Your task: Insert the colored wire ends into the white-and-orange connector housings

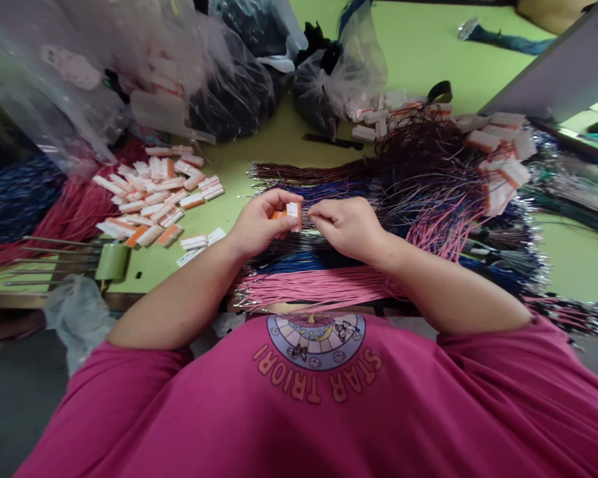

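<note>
Left hand (pixel 259 224): curled, gripping a white-and-orange connector (pixel 294 216) between thumb and fingers.
Right hand (pixel 351 227): pinched together at the fingertips, just beside it; contents too small to make out.
Connector: above wire bundles (pixel 323 282), right of a loose connector pile (pixel 152 192).

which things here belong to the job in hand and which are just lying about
Likely in use:
orange-and-white piece in the left hand
right hand, pinched close beside it
heap of similar pieces
wire bundles near the hands

Seemingly just lying about:
green block
crumpled plastic bag
dark-filled plastic bag
</note>
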`<state>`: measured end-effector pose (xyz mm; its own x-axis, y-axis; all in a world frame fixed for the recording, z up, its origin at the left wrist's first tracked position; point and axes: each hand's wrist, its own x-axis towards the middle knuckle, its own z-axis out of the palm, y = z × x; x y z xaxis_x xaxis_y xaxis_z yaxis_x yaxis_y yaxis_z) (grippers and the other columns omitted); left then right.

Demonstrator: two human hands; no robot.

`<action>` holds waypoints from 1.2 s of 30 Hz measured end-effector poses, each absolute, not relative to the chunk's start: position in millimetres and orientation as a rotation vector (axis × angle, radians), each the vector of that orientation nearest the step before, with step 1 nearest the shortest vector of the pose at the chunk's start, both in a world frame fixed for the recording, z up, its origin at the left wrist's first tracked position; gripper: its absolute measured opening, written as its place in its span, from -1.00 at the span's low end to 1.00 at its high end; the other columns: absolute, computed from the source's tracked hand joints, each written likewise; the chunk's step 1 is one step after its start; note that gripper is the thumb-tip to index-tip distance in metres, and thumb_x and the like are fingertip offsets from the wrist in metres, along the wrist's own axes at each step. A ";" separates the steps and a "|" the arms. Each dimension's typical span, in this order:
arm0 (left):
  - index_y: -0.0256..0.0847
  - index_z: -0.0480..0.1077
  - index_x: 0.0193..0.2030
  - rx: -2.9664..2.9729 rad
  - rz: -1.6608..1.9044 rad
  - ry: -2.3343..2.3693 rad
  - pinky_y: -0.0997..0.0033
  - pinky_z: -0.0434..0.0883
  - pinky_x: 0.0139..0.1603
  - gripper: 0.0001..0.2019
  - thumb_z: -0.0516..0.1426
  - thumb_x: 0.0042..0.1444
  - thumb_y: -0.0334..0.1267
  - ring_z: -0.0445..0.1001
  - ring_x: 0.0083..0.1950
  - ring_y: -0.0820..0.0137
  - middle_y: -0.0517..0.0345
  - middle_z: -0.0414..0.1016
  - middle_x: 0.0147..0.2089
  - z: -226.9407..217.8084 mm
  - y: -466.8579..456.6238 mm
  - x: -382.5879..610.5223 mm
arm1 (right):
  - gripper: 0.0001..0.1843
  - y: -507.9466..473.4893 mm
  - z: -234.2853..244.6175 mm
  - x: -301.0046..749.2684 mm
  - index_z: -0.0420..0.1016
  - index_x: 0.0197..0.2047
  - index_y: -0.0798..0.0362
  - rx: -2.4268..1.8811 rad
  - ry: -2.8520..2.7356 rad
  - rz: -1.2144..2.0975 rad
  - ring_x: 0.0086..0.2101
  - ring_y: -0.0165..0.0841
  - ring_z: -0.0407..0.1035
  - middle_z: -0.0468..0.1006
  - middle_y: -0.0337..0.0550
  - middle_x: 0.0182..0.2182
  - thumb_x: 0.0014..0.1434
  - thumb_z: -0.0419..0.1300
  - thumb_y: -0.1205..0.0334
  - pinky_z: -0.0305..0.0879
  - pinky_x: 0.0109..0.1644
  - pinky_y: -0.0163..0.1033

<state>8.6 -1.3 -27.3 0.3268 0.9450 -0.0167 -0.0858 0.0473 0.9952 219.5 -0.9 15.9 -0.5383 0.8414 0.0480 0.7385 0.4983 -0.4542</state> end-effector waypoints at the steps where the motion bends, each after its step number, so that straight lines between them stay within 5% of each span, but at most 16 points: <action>1: -0.17 0.49 -0.06 1.266 0.978 0.910 0.55 0.27 -0.59 -0.56 0.47 -0.06 -0.17 0.44 -0.53 0.51 0.23 0.58 -0.42 -26.8 -1.5 8.3 | -0.63 -0.3 15.4 219.5 0.72 -0.12 0.04 -1.337 -2.478 0.573 -0.28 -0.33 0.50 0.74 -0.13 -0.22 0.39 0.05 0.21 0.11 -0.18 -0.25; 17: -0.22 0.50 -0.09 1.306 0.878 1.014 0.57 0.25 -0.59 -0.57 0.44 -0.12 -0.22 0.37 -0.56 0.56 0.25 0.56 -0.46 -17.2 -5.3 14.1 | -0.70 4.6 10.6 208.3 0.69 -0.22 0.10 -1.363 -2.487 0.686 -0.36 -0.39 0.36 0.67 -0.15 -0.32 0.36 0.10 0.29 0.08 -0.21 -0.26; 24: -0.20 0.50 -0.08 1.339 0.971 0.988 0.53 0.29 -0.53 -0.60 0.42 -0.08 -0.22 0.42 -0.50 0.51 0.23 0.55 -0.44 -19.6 2.5 7.8 | -0.64 10.3 22.0 214.7 0.67 -0.01 0.06 -1.368 -2.666 0.505 -0.24 -0.28 0.47 0.71 -0.08 -0.18 0.46 0.03 0.20 0.14 -0.16 -0.20; 28: -0.15 0.48 -0.03 1.311 1.104 1.032 0.52 0.20 -0.58 -0.63 0.38 0.02 -0.20 0.30 -0.57 0.56 0.24 0.51 -0.42 -23.6 11.5 -1.3 | -0.54 2.4 27.5 229.6 0.59 0.19 0.07 -1.250 -2.700 0.102 -0.07 -0.18 0.45 0.67 0.04 0.01 0.51 -0.10 0.23 0.22 -0.01 -0.10; 33: -0.13 0.48 0.02 1.264 1.158 1.052 0.49 0.23 -0.58 -0.61 0.37 0.03 -0.22 0.27 -0.57 0.56 0.22 0.50 -0.36 -29.6 16.8 -3.2 | -0.59 -9.4 8.8 236.6 0.66 -0.11 0.11 -1.168 -3.012 0.124 -0.11 -0.16 0.43 0.64 0.10 -0.13 0.48 -0.04 0.29 0.22 -0.01 -0.08; 36: -0.12 0.47 0.02 1.227 1.184 1.062 0.51 0.24 -0.56 -0.60 0.36 0.01 -0.25 0.40 -0.48 0.49 0.19 0.51 -0.33 -29.2 17.2 -2.8 | -0.64 -9.8 -2.9 235.2 0.65 -0.08 0.18 -1.183 -3.100 0.271 -0.14 -0.18 0.45 0.63 0.12 -0.17 0.43 -0.01 0.36 0.22 -0.06 -0.13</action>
<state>-2.8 17.2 -29.2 0.1077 0.9936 0.0337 -0.0741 -0.0258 0.9969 235.2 -9.8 -2.9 -0.7323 0.6407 -0.2307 0.6710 0.7366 -0.0842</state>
